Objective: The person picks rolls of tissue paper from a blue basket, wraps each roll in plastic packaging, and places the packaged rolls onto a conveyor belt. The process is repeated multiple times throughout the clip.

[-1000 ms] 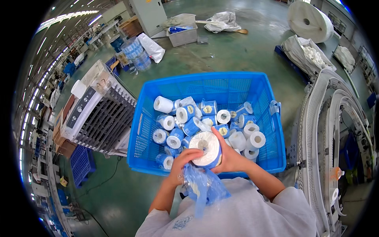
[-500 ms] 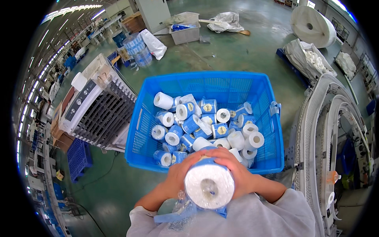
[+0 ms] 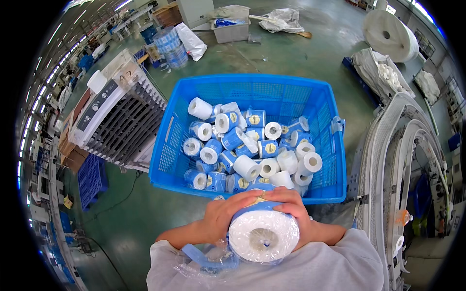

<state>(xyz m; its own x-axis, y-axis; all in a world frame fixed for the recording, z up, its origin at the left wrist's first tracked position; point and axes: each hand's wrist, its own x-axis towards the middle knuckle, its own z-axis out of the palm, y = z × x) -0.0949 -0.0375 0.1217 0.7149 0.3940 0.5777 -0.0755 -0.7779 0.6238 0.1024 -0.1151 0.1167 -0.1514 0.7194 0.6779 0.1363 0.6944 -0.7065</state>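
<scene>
A toilet paper roll [image 3: 263,236] in blue and clear film is held against my front, its core end facing up toward me. My left hand [image 3: 227,215] wraps its left side and my right hand [image 3: 292,212] its right, with the fingers of both meeting near its top. Loose clear and blue film [image 3: 208,259] hangs from the roll's lower left. Just beyond my hands stands a blue plastic basket [image 3: 160,165] holding many toilet rolls, some in blue wrappers, like one wrapped roll [image 3: 268,147], others bare white, like one loose roll [image 3: 246,168].
Left of the basket stands an air cooler [image 3: 121,116], with a blue pallet [image 3: 92,182] below it. A curved conveyor [image 3: 383,160] runs along the right. Farther off are a grey bin [image 3: 230,32], a large white paper reel [image 3: 388,35] and stacked blue film rolls [image 3: 170,48].
The roll has tipped so its core end shows more and looks larger. My fingers have shifted closer together on its top. The view has moved slightly, with the basket higher in it.
</scene>
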